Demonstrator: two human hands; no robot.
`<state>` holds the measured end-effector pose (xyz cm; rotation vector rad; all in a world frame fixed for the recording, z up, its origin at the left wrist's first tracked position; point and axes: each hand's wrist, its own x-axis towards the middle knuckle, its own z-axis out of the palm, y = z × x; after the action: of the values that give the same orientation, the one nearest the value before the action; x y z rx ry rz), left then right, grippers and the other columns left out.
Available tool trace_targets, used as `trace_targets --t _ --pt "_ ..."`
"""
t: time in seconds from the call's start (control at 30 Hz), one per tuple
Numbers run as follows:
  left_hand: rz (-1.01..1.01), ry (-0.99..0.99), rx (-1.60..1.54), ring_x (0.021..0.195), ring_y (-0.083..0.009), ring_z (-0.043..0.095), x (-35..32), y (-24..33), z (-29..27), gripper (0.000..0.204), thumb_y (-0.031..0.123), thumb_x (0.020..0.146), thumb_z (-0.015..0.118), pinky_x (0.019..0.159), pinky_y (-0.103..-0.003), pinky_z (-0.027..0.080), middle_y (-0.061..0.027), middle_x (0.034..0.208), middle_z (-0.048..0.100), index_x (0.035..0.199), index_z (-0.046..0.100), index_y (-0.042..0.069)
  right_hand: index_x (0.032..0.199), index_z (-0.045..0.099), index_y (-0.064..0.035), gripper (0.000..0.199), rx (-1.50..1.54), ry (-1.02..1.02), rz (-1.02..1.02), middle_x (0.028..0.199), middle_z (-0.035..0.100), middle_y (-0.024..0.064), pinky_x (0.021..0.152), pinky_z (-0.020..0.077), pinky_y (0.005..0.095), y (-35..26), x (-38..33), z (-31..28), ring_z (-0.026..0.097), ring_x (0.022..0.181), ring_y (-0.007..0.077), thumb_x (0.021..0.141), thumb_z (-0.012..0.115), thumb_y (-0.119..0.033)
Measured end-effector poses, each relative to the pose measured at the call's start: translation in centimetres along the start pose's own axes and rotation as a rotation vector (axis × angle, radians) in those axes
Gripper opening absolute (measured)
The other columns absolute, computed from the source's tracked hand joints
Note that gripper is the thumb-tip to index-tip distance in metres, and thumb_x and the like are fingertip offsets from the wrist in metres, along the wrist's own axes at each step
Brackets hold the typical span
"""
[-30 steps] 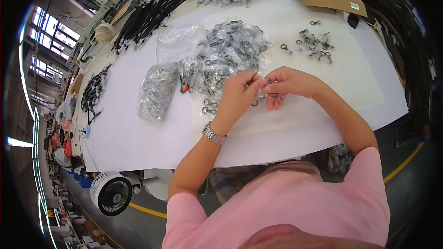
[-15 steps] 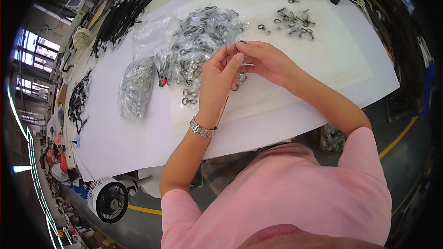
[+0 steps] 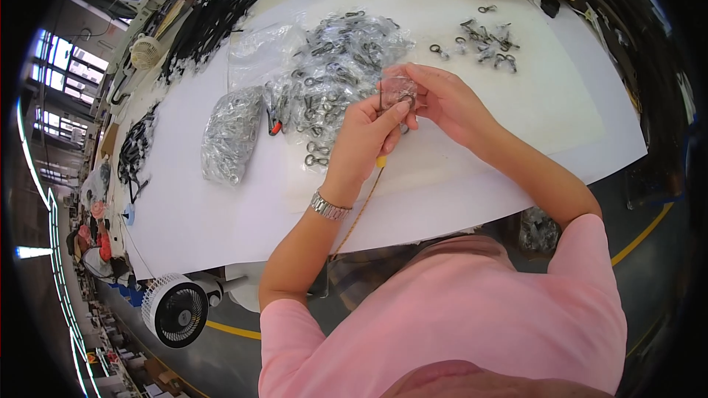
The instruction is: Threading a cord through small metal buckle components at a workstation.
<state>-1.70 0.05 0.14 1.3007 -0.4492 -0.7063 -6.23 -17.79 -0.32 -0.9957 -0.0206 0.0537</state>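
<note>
showing a dark metal piece (image 3: 410, 100) in clear film (image 3: 398, 90), held above the near right side of a large heap (image 3: 346, 51) of similar pieces. the left hand (image 3: 365, 127) is closed in a pinch, thumb over fingers, on the metal piece; the right hand (image 3: 451, 99) is part curled beside the film, and whether it grips or only touches cannot be told. handling of this piece appears partway along: it is in hand, with film about or against it, and not set down. many pieces lie in the heap, and a small group (image 3: 495, 44) sits apart to the right; which are finished cannot be told. a curved dark end shows by the left thumb, seemingly pointing toward the right hand, while the film stands up and away from the wearer; the long axis of the metal is mostly hidden. below the left palm, a yellow end (image 3: 381, 161) shows, with a thin cord (image 3: 359, 214) running from it toward the near edge of the white table (image 3: 472, 184). farther left lie a red-tipped tool (image 3: 276, 127) and a filled clear bag (image 3: 231, 136).
</note>
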Motion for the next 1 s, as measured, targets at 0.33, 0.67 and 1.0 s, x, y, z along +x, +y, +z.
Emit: trace_targets --t 0.33,0.67,1.0 --pt "0.06 0.052 0.124 0.051 -0.0025 0.043 -0.1 0.2 -0.3 0.018 0.02 0.104 0.064 0.045 -0.019 0.029 -0.0048 0.083 0.072 0.104 0.069 0.003 0.11 0.075 0.0008 0.03 -0.222 0.069 -0.034 0.104 0.075 0.0079 0.095 0.0536 0.0311 -0.4 -0.5 -0.6 0.07 0.095 0.0138 0.101 0.066 -0.027" --pt "0.04 0.139 0.09 0.061 -0.0025 0.055 0.5 0.9 -0.9 0.016 0.02 0.104 0.064 0.045 -0.016 0.031 -0.0074 0.09 0.075 0.104 0.066 0.004 0.115 0.074 -0.0037 0.029 0.024 0.134 -0.006 0.112 0.074 0.0041 0.096 0.052 0.0296 -0.1 0.3 -1.8 0.068 0.105 0.0141 0.104 0.063 -0.028" --pt "0.118 0.231 -0.054 0.057 -0.0014 0.046 0.2 0.7 -0.9 0.015 0.013 0.099 0.07 0.047 -0.017 0.029 -0.0031 0.092 0.071 0.107 0.071 0.0 0.114 0.074 -0.0038 0.032 -0.009 0.187 -0.023 0.111 0.076 0.0054 0.094 0.0535 0.029 -0.3 0.1 -1.5 0.069 0.104 0.0126 0.103 0.066 -0.033"
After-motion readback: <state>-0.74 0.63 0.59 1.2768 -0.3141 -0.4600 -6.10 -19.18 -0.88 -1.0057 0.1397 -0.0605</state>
